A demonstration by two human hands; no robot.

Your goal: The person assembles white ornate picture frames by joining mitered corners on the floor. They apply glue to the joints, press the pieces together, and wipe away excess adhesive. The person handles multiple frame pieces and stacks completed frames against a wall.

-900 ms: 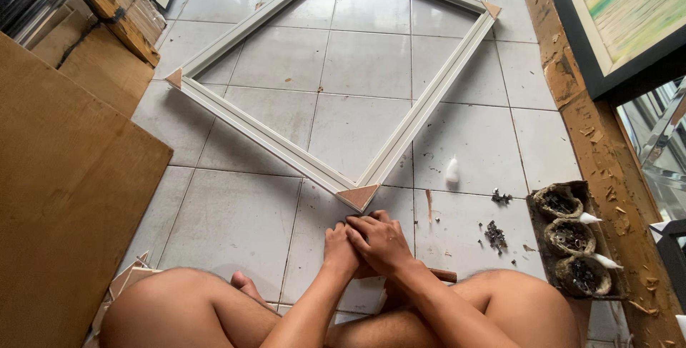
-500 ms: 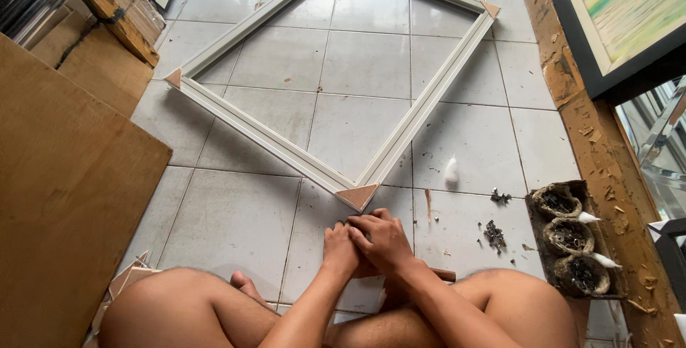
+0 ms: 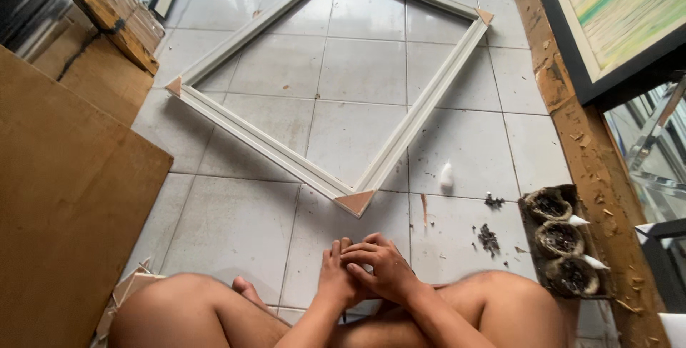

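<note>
Left hand [image 3: 334, 276] and right hand [image 3: 379, 266] clasped together at lower centre, fingers curled; contents cannot be told. White frame [image 3: 279, 151] lies just above on tiled floor [image 3: 236, 226]. Brown board [image 3: 64, 205] left, tray of small pots [image 3: 564, 241] right.

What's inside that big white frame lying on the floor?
Inside the white frame only bare floor tiles show. Small triangular wooden pieces cover its corner joints, hiding the joints beneath.
</note>
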